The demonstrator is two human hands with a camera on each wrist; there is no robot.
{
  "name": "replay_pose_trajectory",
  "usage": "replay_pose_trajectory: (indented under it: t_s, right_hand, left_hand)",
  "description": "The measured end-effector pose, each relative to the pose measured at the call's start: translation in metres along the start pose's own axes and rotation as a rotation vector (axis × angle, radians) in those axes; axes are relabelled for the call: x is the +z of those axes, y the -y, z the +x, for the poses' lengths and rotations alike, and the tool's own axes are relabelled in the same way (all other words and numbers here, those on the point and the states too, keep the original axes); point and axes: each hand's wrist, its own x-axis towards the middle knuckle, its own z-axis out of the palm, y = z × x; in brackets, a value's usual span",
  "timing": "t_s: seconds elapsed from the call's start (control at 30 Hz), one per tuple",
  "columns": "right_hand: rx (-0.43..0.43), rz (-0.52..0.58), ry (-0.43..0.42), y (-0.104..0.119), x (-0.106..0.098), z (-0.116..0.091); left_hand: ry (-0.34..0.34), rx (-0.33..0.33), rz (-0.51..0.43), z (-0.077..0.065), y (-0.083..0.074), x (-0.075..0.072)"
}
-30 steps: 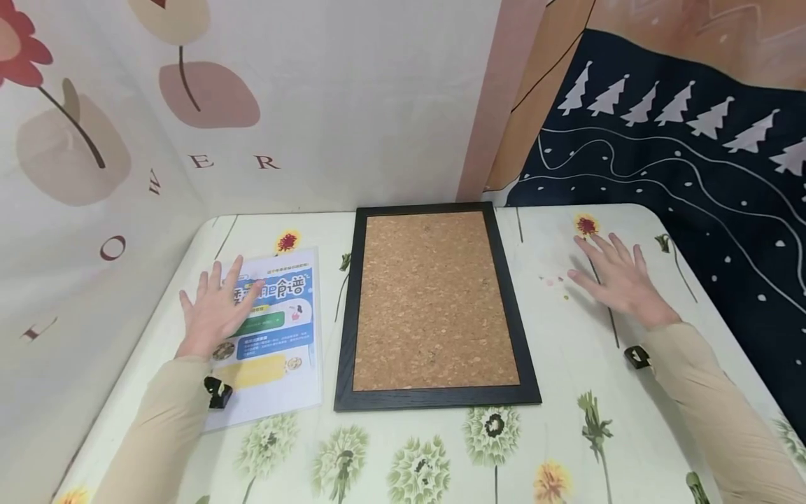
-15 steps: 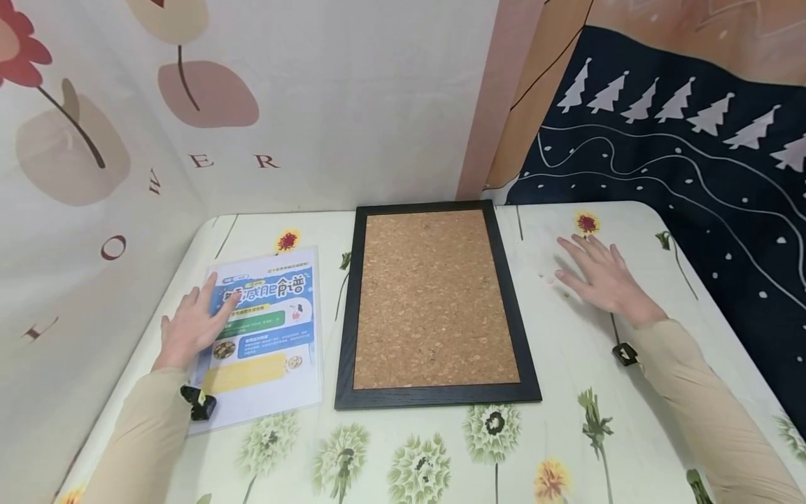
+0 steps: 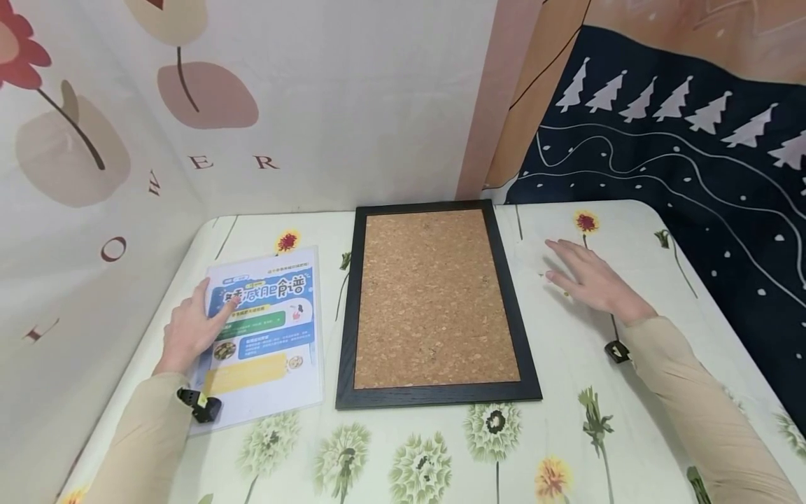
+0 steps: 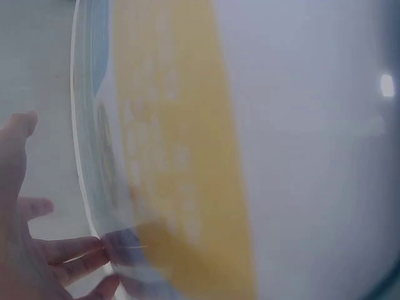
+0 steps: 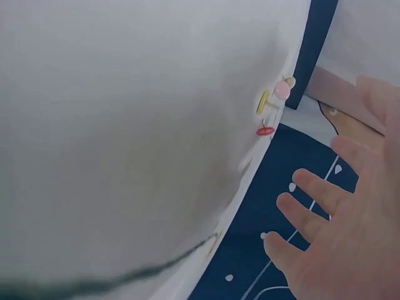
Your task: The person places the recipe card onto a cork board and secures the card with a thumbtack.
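Observation:
A printed sheet with a clear glossy border, with blue, green and yellow blocks and Chinese characters, lies on the left of the table. My left hand is at its left edge, thumb over the print. In the left wrist view, fingertips touch the sheet's edge. A cork board in a black frame lies flat in the middle. My right hand hovers right of it, fingers extended, holding nothing. Several thumbtacks, pink, yellow and red, lie near it in the right wrist view; the hand mostly hides them from the head view.
A flower-print cloth covers the table. A pale printed curtain stands behind and at the left. A dark blue fabric with white trees hangs at the back right.
My left hand has moved left and down from over the sheet to its left edge. My right hand has shifted left, towards the board. Sheet and board stay put.

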Motion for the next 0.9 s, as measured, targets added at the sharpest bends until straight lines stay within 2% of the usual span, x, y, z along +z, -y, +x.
replay_pose_trajectory:
  t_s: [0.07, 0.17, 0.33, 0.53, 0.67, 0.8, 0.9]
  right_hand:
    - [-0.005, 0.013, 0.002, 0.000, 0.001, 0.000]
    - [-0.012, 0.024, 0.003, 0.001, 0.001, 0.000]
    - [-0.027, 0.014, -0.002, 0.000, 0.002, 0.002]
    - [-0.067, 0.053, -0.001, -0.002, 0.003, 0.004]
    - [-0.080, 0.135, 0.040, -0.004, 0.004, 0.006]
    - [-0.050, 0.191, 0.080, -0.005, 0.005, 0.009]
    - [-0.031, 0.215, 0.079, -0.006, 0.005, 0.010]
  left_hand:
    - [-0.029, 0.003, -0.052, 0.000, 0.000, 0.000]
    - [-0.033, -0.007, -0.129, 0.000, 0.001, -0.003]
    - [0.042, -0.116, -0.248, -0.001, 0.005, -0.012]
    - [0.060, -0.230, -0.388, 0.000, 0.009, -0.015]
    - [0.053, -0.252, -0.441, 0.002, 0.013, -0.016]
    - [0.059, -0.272, -0.470, 0.004, 0.014, -0.016]
    - [0.064, -0.297, -0.498, 0.006, 0.014, -0.017]
